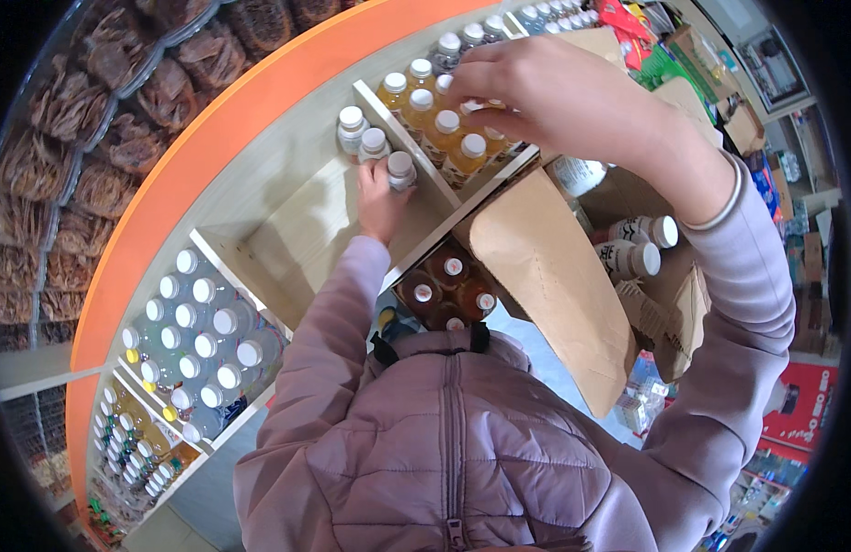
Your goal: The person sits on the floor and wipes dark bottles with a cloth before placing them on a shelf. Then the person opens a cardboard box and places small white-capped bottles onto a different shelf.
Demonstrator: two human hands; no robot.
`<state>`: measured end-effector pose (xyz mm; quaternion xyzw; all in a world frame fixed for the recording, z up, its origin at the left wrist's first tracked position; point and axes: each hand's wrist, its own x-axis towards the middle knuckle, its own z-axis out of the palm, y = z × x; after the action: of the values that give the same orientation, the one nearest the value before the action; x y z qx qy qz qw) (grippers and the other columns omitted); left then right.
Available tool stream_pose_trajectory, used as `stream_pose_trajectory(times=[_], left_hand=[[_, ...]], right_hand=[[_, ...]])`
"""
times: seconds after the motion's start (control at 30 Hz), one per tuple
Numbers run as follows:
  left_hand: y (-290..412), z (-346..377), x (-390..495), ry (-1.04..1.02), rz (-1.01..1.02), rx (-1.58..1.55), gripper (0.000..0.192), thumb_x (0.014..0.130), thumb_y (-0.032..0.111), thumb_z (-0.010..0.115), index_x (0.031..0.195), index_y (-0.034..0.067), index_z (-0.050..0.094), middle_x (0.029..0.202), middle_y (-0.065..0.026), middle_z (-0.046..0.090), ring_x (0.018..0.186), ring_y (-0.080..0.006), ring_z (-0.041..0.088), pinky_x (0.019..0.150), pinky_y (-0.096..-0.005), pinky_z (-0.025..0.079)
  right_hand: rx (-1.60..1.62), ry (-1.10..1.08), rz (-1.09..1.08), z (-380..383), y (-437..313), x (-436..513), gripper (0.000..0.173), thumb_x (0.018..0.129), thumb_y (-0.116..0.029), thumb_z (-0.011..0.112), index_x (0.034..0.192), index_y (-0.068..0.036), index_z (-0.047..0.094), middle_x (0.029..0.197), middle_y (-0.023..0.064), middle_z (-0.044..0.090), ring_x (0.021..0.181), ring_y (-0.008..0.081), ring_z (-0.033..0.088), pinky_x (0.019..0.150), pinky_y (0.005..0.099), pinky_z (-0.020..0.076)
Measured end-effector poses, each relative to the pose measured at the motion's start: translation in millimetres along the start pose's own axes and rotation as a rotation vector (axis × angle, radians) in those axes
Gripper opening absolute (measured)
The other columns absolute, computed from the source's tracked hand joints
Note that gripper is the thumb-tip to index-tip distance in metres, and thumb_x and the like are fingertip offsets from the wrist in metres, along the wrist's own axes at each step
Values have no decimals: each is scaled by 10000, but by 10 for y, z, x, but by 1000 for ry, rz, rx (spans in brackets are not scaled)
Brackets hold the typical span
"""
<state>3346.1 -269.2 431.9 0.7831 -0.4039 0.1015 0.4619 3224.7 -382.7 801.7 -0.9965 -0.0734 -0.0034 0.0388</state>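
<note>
My left hand point(382, 207) is wrapped around a white-capped bottle point(401, 169) at the front of a short row in a wooden shelf compartment point(308, 214). Behind it in that row stand two similar bottles, a middle one point(374, 143) and a rear one point(352, 127), along the divider point(404, 141). Raised above the neighbouring compartment is my right hand point(498, 86), fingers bent and apart, with nothing visible in them. It partly hides yellow drink bottles point(447, 131) with white caps. Below my right forearm, an opened cardboard box point(556, 290) contains several white bottles point(625, 257) lying tilted.
Clear bottles with white caps point(204, 345) fill the compartment at left. A case of dark amber bottles point(439, 290) sits low before me, beside the box flap. An orange curved shelf edge point(142, 179) borders plastic trays of dried food point(80, 159).
</note>
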Motion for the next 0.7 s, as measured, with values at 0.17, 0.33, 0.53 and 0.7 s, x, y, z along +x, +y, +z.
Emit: stream_pose_trajectory(times=[0.17, 0.33, 0.53, 0.7], left_hand=[[-10, -151, 104, -90, 2, -86, 745, 618, 89, 884, 1258, 22, 507, 1225, -219, 502, 1125, -384, 513, 972, -455, 442], [374, -722, 522, 119, -101, -109, 542, 783, 118, 787, 1229, -13, 508, 1161, -169, 539, 1075, -282, 559, 905, -356, 493], [1546, -1611, 1076, 170, 178, -582, 394, 867, 19, 674, 1228, 5, 516, 1198, -105, 542, 1063, -199, 588, 895, -322, 499], [2474, -1862, 1268, -150, 480, -553, 376, 832, 66, 725, 1175, 23, 578, 1176, -98, 559, 1001, -204, 626, 859, -323, 511]], right_hand=[[-97, 543, -232, -113, -181, -710, 180, 742, 13, 713, 902, -36, 647, 888, 81, 639, 780, 264, 645, 701, 352, 521], [46, 145, 368, -291, 128, -1335, 138, 831, -108, 683, 920, -7, 653, 844, 109, 655, 776, 273, 647, 675, 363, 496], [-198, -102, 483, 557, 782, -1570, 451, 781, -181, 726, 1211, -72, 644, 1113, 146, 652, 1025, 302, 629, 915, 397, 513], [-487, -235, 421, 834, 899, -1477, 441, 721, -188, 769, 1130, -85, 639, 1089, 112, 627, 1093, 287, 577, 908, 371, 510]])
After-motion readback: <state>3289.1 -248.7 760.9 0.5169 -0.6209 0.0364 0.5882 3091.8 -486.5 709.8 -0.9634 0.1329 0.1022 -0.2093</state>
